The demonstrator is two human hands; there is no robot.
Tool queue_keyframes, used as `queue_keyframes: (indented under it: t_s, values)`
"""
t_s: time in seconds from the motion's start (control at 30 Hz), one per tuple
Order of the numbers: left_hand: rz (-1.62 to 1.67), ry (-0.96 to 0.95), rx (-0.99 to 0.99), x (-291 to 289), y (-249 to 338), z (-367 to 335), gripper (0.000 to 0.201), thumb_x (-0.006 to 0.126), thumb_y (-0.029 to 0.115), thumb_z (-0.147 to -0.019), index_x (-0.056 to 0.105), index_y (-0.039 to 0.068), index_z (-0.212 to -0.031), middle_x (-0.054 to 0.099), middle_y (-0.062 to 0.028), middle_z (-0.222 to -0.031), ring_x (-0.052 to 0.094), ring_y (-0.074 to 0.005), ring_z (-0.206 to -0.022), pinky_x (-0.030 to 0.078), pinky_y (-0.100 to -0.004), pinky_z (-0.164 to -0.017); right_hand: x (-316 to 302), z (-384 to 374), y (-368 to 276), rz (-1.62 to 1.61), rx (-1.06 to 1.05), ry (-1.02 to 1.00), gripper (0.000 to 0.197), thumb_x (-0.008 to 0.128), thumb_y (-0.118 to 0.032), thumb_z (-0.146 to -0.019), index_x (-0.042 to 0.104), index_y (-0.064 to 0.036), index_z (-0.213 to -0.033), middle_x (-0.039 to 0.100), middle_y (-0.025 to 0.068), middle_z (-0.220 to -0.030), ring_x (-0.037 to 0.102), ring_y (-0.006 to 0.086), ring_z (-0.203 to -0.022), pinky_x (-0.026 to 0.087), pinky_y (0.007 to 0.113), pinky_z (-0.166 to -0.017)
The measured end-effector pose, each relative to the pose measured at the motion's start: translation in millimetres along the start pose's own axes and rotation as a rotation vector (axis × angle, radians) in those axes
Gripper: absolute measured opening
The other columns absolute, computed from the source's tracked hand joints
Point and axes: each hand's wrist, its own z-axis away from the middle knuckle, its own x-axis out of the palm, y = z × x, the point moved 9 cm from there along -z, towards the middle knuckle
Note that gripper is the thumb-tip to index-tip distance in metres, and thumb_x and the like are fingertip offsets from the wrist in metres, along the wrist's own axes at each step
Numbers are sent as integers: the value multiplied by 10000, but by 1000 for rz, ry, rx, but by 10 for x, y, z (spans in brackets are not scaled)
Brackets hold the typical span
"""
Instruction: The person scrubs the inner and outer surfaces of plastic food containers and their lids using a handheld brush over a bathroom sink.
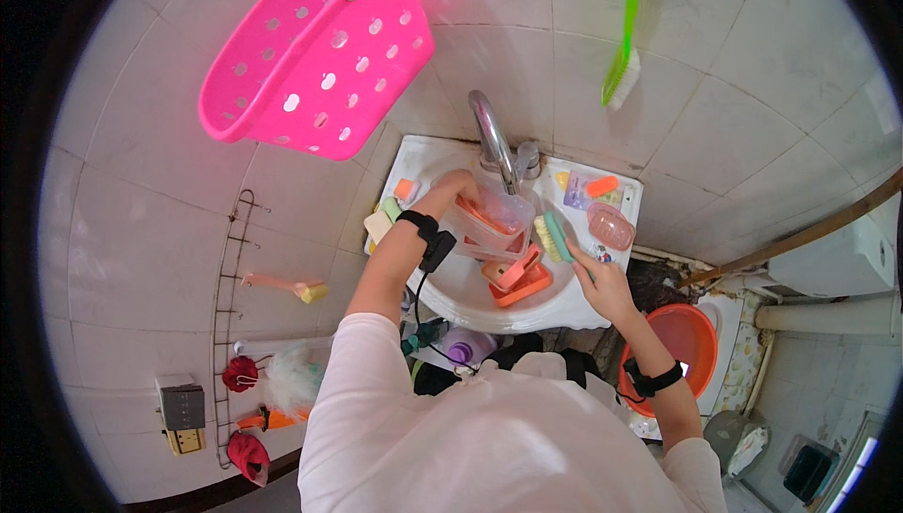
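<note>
My left hand [459,187] is at the far left rim of a clear plastic container [513,210], gripping it, its fingers partly hidden by the wall. The container is tilted in the white sink [451,292], under the metal faucet [491,132], and something orange shows through it. In my right hand [605,285] is a scrub brush [557,236] with a teal back and cream bristles, close to the container's right side. Orange soap dishes [520,284] lie in the basin in front of the container.
A pink basket [329,71] and a green-handled brush [622,66] hang on the tiled wall. On the sink's right ledge are a pink clear dish [611,228] and an orange piece [602,187]. An orange bucket [701,344] stands to the right; a wire rack [226,297] hangs left.
</note>
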Motion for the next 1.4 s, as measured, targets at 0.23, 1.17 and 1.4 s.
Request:
queue_keyframes:
  t_s: [0.23, 1.17, 1.4]
  values:
    - [789, 261, 286, -603, -75, 605, 496, 784, 319, -575, 630, -27, -895, 632, -113, -795, 600, -191, -719, 503, -322, -589, 51, 3, 84, 27, 7, -12, 376, 514, -175, -887, 530, -188, -1263, 559, 232, -638, 570, 382, -571, 452, 435, -551]
    - [1435, 993, 325, -346, -610, 2207, 495, 782, 231, -718, 553, -33, -1068, 632, -69, -935, 600, -114, -797, 506, -270, -696, 182, -77, -290, -60, -137, -66, 413, 508, -211, -882, 495, -244, -1294, 527, 229, -552, 549, 396, -520, 434, 442, -513]
    - [955, 744, 264, -644, -398, 1551, 413, 746, 166, -726, 530, -13, -1029, 599, -98, -909, 574, -149, -834, 471, -282, -740, 83, 42, -130, -88, -79, -73, 379, 509, -186, -893, 521, -187, -1272, 541, 248, -637, 539, 368, -515, 427, 392, -524]
